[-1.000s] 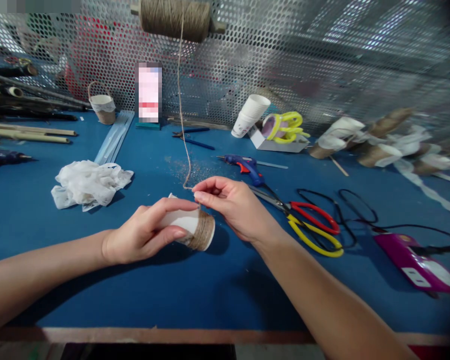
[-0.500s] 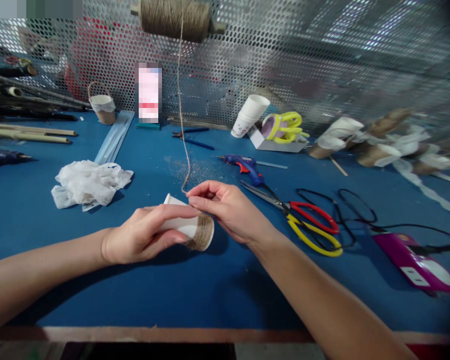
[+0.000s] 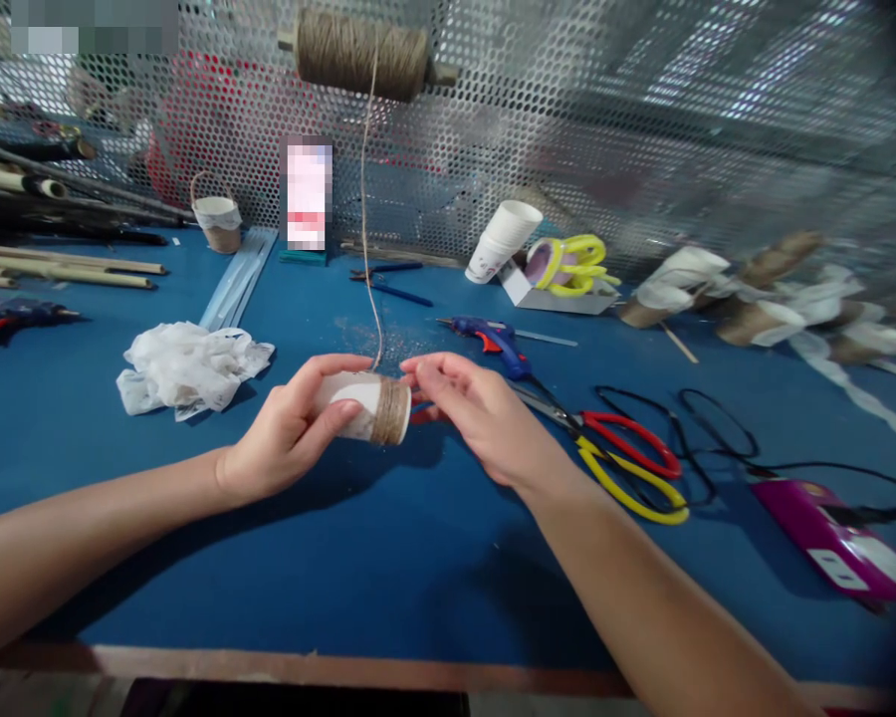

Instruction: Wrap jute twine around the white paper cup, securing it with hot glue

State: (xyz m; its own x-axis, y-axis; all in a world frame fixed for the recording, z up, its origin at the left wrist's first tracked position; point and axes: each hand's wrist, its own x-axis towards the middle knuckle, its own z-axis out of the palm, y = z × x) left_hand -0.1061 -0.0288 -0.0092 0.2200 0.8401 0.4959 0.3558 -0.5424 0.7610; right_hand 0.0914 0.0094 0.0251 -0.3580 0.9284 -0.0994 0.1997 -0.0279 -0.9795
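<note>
My left hand (image 3: 284,438) is closed around a white paper cup (image 3: 350,398), held on its side above the blue table (image 3: 388,558). Brown twine is wound in a band (image 3: 390,411) round the cup's right end. A single strand of twine (image 3: 369,249) runs up from the top of the cup to a spool (image 3: 362,52) on the mesh wall. My right hand (image 3: 478,418) sits just right of the cup, its fingers lightly bent with the tips at the wrapped end. I see no twine between those fingers.
Red and yellow scissors (image 3: 627,458) and a blue glue gun (image 3: 493,337) lie right of my hands, with black cords and a purple device (image 3: 836,538) further right. White lace cloth (image 3: 186,363) lies at the left, bamboo sticks (image 3: 60,264) beyond it. Stacked cups (image 3: 504,239) stand at the back.
The cup has risen and turned more level. My right hand has let go of the strand it pinched and now rests at the cup's wrapped end. The view shifted slightly.
</note>
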